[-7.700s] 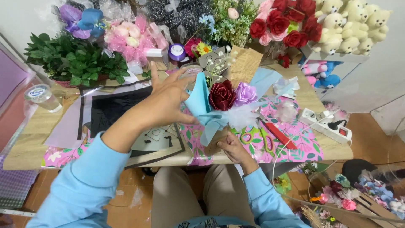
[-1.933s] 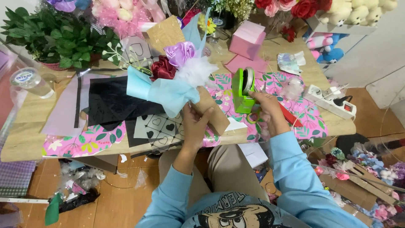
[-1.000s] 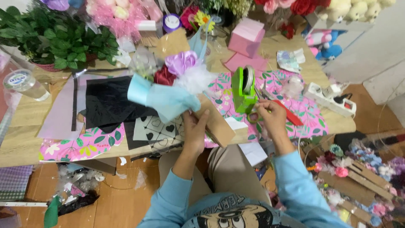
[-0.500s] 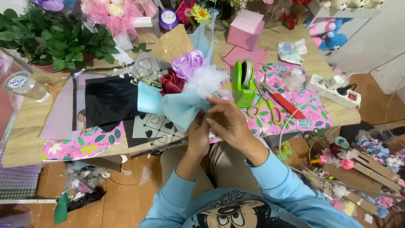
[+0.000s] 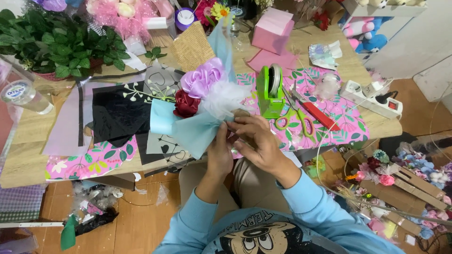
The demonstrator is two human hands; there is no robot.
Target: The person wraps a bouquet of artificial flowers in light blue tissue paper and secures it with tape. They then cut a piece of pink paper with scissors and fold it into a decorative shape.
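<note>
I hold a small bouquet (image 5: 197,110) over the near table edge: a dark red rose, a lilac rose and white tulle wrapped in light blue paper. My left hand (image 5: 219,150) grips the wrap from below. My right hand (image 5: 256,143) presses its fingers on the wrap's gathered neck, beside the left hand; whether it holds a piece of tape I cannot tell. A green tape dispenser (image 5: 270,91) stands upright on the table just beyond my right hand.
Green-handled scissors (image 5: 294,120) and a red utility knife (image 5: 318,115) lie right of the dispenser. Pink boxes (image 5: 273,30), black and grey wrapping sheets (image 5: 117,113), leafy greenery (image 5: 52,42), a plastic cup (image 5: 21,96) and a power strip (image 5: 372,96) crowd the table. Scraps litter the floor.
My right hand let go of the green tape dispenser, which now stands on the table, and came back to the bouquet's neck. The bouquet stayed in my left hand.
</note>
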